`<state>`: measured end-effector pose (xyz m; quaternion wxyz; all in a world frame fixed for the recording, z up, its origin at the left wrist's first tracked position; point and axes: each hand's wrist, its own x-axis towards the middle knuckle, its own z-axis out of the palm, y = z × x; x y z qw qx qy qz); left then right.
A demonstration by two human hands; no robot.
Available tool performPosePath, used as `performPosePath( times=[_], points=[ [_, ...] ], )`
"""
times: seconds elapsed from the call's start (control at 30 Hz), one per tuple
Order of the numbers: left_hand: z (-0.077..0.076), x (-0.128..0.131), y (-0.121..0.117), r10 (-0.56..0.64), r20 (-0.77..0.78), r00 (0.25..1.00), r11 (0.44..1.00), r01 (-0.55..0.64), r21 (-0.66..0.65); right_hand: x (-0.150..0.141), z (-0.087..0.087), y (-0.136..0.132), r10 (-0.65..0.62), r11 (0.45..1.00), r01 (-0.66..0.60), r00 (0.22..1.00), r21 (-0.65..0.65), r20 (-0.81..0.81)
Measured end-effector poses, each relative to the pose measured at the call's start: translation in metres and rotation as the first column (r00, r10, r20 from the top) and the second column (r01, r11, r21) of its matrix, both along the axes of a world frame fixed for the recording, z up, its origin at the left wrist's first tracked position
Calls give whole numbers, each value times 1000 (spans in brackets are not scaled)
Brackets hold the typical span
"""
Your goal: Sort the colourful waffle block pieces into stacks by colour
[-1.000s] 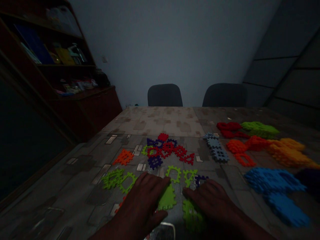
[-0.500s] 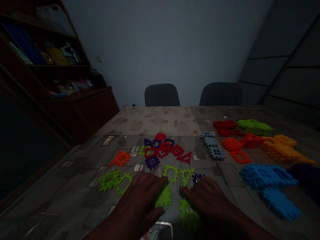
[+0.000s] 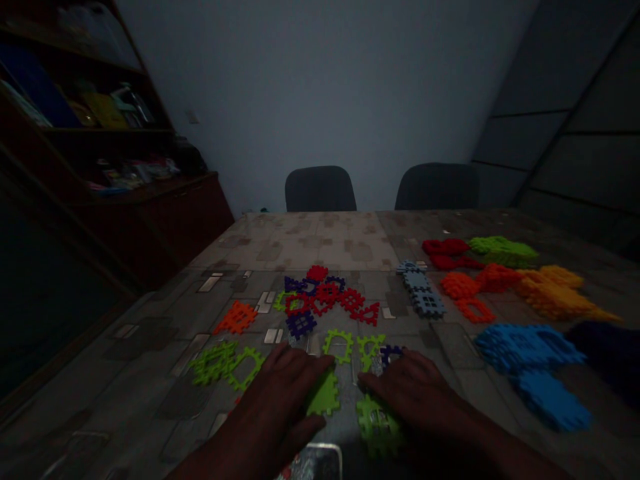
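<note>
In the head view my left hand (image 3: pixel 285 393) lies over a plain green square building tile (image 3: pixel 326 395), its fingers stretched forward and the thumb apart. My right hand (image 3: pixel 417 390) rests palm down, partly covering a green window tile (image 3: pixel 373 420); its fingers are stretched out and some are hard to see in the dim light. Just ahead are a green arch-hole tile (image 3: pixel 325 350), a green tile with a triangular shape (image 3: pixel 367 347) and a purple tile (image 3: pixel 393 353), which touches or sits close to my right fingertips. More green tiles (image 3: pixel 215 362) lie left of my left hand.
Red tiles (image 3: pixel 327 292) and purple tiles (image 3: pixel 301 324) are heaped farther ahead; an orange tile (image 3: pixel 240 317) lies left of them. Colour-sorted piles, including blue tiles (image 3: pixel 530 350) and yellow tiles (image 3: pixel 555 292), cover the right. Two chairs (image 3: pixel 320 190) stand beyond the table (image 3: pixel 310 237).
The view has shifted slightly, so the scene sits a little farther left. Both hands keep nearly the same place on the green tiles.
</note>
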<state>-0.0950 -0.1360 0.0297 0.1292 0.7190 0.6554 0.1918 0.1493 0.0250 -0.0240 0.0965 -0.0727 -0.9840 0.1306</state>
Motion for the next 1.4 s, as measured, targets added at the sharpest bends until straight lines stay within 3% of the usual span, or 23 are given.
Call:
performPosePath(
  times=[0.27, 0.6, 0.77, 1.0, 1.2, 1.3, 1.4],
  points=[
    [0, 0, 2, -8, 3, 1000, 999, 8, -46, -3, 14, -5, 28, 999, -24, 996, -44, 80],
    [-6, -5, 3, -23, 10, 1000, 999, 24, -26, -4, 13, -10, 4, 1000, -4, 1000, -24, -8],
    [-4, -6, 3, -26, 0, 1000, 1000, 26, -14, -4, 14, -6, 24, 999, -22, 999, -34, 39],
    [-14, -8, 1, -48, 50, 998, 997, 45, 57, -7, 1, -4, 5, 1000, -5, 1000, 19, 21],
    [-31, -19, 8, -78, -56, 995, 982, 87, 168, -11, 17, -6, -28, 993, 27, 1000, 112, 5],
    [-29, -20, 8, -55, -110, 992, 975, 77, 207, -13, 24, -8, -37, 993, 37, 999, 110, 2],
    [-21, -17, 5, -61, -107, 992, 974, 83, 209, -14, 16, -9, -33, 995, 36, 999, 97, -25]
  ],
)
